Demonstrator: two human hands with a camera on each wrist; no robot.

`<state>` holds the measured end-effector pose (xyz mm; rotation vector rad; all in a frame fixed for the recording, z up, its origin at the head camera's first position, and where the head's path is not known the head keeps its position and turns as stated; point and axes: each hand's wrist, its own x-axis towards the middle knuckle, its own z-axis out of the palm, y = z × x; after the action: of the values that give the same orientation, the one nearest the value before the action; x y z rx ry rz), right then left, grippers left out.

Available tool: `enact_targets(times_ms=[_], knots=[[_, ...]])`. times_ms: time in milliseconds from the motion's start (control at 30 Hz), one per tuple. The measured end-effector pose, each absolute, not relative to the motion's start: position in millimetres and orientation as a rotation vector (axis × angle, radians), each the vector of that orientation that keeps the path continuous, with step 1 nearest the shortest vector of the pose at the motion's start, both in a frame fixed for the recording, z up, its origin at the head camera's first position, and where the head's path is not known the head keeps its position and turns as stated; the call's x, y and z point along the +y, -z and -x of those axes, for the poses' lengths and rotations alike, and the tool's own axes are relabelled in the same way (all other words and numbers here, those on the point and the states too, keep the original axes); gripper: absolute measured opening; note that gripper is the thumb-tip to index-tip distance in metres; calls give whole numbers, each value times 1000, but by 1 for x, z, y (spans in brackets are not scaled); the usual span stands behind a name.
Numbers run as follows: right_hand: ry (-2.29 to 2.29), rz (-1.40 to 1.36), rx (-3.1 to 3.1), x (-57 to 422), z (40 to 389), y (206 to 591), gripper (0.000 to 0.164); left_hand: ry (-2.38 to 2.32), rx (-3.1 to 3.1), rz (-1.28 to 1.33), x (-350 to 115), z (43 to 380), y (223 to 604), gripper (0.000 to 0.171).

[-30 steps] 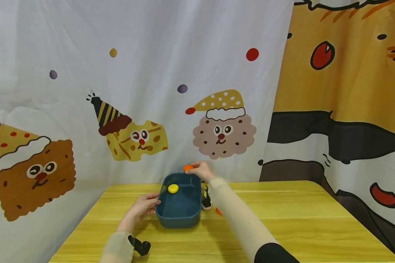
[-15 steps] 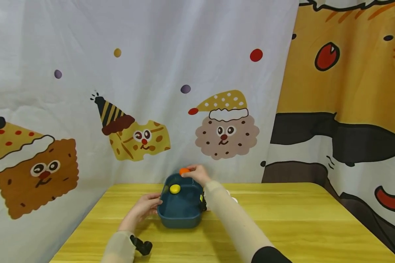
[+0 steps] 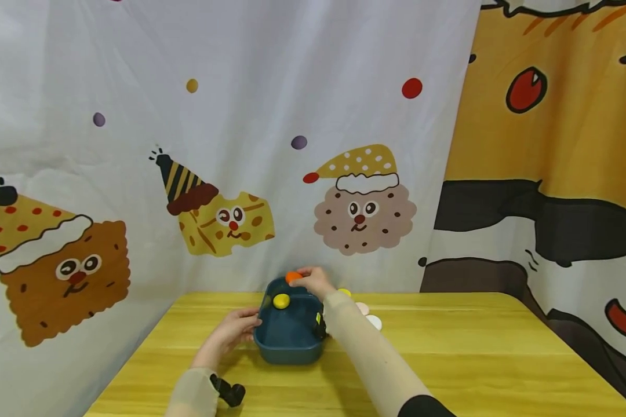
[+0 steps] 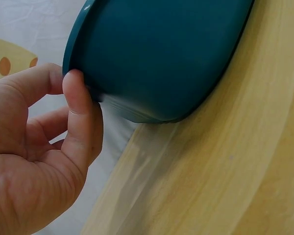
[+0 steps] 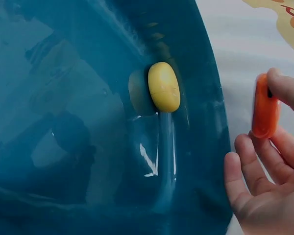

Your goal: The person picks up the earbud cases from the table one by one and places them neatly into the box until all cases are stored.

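A dark blue-green tub (image 3: 290, 355) stands on the table in the head view. My left hand (image 3: 235, 329) grips its left rim; the left wrist view shows the thumb and index finger of this hand (image 4: 44, 147) pinching the edge of the tub (image 4: 161, 54). Over the tub's far end, my right hand (image 3: 317, 282) holds a small orange rounded piece (image 3: 293, 278). In the right wrist view the orange piece (image 5: 266, 107) is pinched just beyond the rim. Inside the tub lies a yellow oval piece (image 3: 281, 301), close to the wall. Reflections cover the tub's glossy floor.
Right of my right sleeve, a yellow piece (image 3: 345, 292), a pale pink piece (image 3: 363, 308) and a white piece (image 3: 374, 322) lie on the wooden table (image 3: 448, 347), partly hidden by the arm. A cartoon-printed curtain (image 3: 250, 104) hangs behind the table's far edge.
My right hand has shifted left and lower with the orange piece. More pieces show right of the arm. The left hand keeps its grip on the rim, and the head view has turned slightly left.
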<state>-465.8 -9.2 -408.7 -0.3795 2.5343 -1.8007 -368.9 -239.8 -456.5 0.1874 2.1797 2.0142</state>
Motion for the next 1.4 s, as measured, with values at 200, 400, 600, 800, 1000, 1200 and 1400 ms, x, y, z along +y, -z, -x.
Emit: enact_targets(times_ms=[200, 400, 600, 800, 1000, 1200, 1400], knots=[[1781, 346, 2549, -7, 465, 409, 46, -2018, 2183, -183, -239, 371, 458, 53], [1765, 318, 2586, -9, 465, 411, 47, -2013, 2188, -175, -240, 370, 458, 52], [1758, 325, 2604, -10, 464, 412, 46, -2013, 2192, -166, -239, 370, 457, 52], [1759, 327, 2600, -10, 465, 413, 47, -2017, 2182, -176, -239, 371, 458, 54], [1744, 378, 2567, -9, 465, 414, 51, -2009, 2186, -185, -240, 370, 457, 54], [1724, 389, 2589, -8, 463, 411, 50, -2005, 2186, -193, -240, 370, 456, 54], [1753, 365, 2535, -3, 466, 410, 48, -2005, 2189, -208, -240, 368, 456, 54]])
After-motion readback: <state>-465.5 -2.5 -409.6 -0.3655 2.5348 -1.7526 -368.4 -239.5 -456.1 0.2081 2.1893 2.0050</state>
